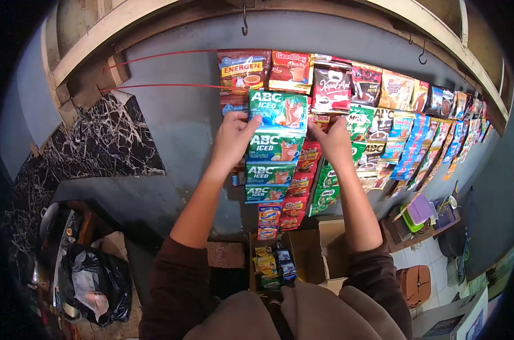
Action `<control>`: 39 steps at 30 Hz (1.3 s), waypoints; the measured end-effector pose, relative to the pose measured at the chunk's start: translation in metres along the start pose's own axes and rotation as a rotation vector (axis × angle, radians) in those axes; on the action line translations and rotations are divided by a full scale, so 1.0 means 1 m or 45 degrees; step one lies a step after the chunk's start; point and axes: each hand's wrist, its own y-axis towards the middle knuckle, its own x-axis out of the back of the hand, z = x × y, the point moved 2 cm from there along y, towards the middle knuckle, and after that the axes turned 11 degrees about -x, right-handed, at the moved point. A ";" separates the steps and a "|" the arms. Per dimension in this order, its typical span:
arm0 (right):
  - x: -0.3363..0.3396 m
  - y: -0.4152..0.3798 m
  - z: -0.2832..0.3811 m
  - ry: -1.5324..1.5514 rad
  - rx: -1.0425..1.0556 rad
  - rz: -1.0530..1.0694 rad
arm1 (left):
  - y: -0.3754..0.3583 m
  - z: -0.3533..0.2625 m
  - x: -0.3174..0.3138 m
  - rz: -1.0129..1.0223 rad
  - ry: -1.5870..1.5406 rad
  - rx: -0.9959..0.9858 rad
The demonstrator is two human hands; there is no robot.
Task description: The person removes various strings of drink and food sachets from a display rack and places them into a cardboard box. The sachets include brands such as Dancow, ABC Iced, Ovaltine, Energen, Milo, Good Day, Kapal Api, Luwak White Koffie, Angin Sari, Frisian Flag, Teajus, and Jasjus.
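Observation:
My left hand (pixel 232 140) is closed on the left edge of a green strip of ABC Iced drink sachets (pixel 277 113), its thumb on the front of the top sachet. This strip hangs down in front of the display, with several sachets one below another. Just right of it, my right hand (pixel 334 141) is at a red strip of Beng-Beng drink sachets (pixel 308 160), thumb on one side and fingers on the other. Part of its grip is hidden. Above are a brown Energen sachet (pixel 243 71), a Good Day sachet (pixel 291 72) and a red Kapal Api sachet (pixel 332 90).
Red cords (pixel 160 86) run left from the row to a wooden post. More sachet strips (pixel 407 144) hang along the grey wall to the right. Below stands an open cardboard box (pixel 302 249) with sachets (pixel 274 265). A black plastic bag (pixel 95 283) lies at lower left.

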 end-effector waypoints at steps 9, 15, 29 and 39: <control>0.018 0.014 0.009 0.497 -0.235 0.434 | 0.018 -0.025 0.008 0.258 -1.088 0.377; 0.026 0.030 0.034 1.216 -0.296 0.419 | 0.038 -0.041 0.032 0.212 -1.377 0.444; 0.075 0.055 0.110 1.674 0.172 0.496 | 0.059 -0.067 0.093 -0.005 -1.565 -0.065; 0.143 -0.034 0.098 1.858 0.499 0.571 | -0.020 -0.040 0.139 -0.103 -1.864 -0.460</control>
